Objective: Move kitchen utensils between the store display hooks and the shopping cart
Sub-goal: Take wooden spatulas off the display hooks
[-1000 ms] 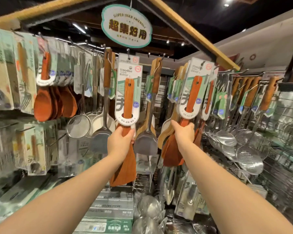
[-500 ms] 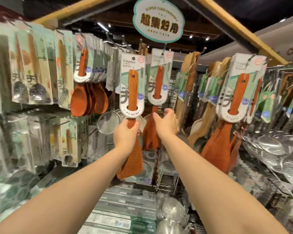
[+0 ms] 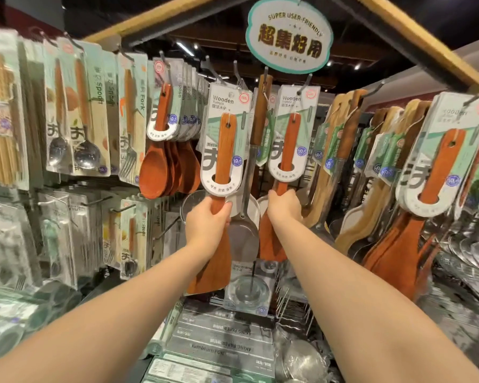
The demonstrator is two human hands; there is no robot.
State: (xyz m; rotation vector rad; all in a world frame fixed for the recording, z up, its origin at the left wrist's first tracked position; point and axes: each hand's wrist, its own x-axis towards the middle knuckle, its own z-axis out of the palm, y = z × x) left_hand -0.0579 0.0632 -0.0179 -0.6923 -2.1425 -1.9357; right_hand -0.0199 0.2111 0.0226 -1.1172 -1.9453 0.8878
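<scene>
Two wooden turners are being held up at the store rack, one by each of the hands. The first wooden turner (image 3: 225, 150) is being gripped by the left hand (image 3: 208, 225), with the fingers being curled round the handle just under its white card. The second wooden turner (image 3: 288, 145) is being gripped the same way by the right hand (image 3: 284, 210), just under its own card. Both turners are being held straight up and down, with the handle end on top and the flat wide end pointing to the floor. They are being held side by side, near each other but not touching, and a steel turner (image 3: 244, 236) is hanging between them.

The second one's card is being carried by a hook (image 3: 306, 81) that is sticking out toward the person, right above the right hand. For the first one, it cannot be told if its card is being carried by a hook or only by the left hand. The hooks are lying above both hands, so a turner is likely being taken off or put on by going up and then along the hook. Each turner is being reached best by the hand right under it. The shopping cart is not being shown. Some wooden spoons (image 3: 155, 172) are hanging to the left, and a round sign (image 3: 289, 37) is hanging above
</scene>
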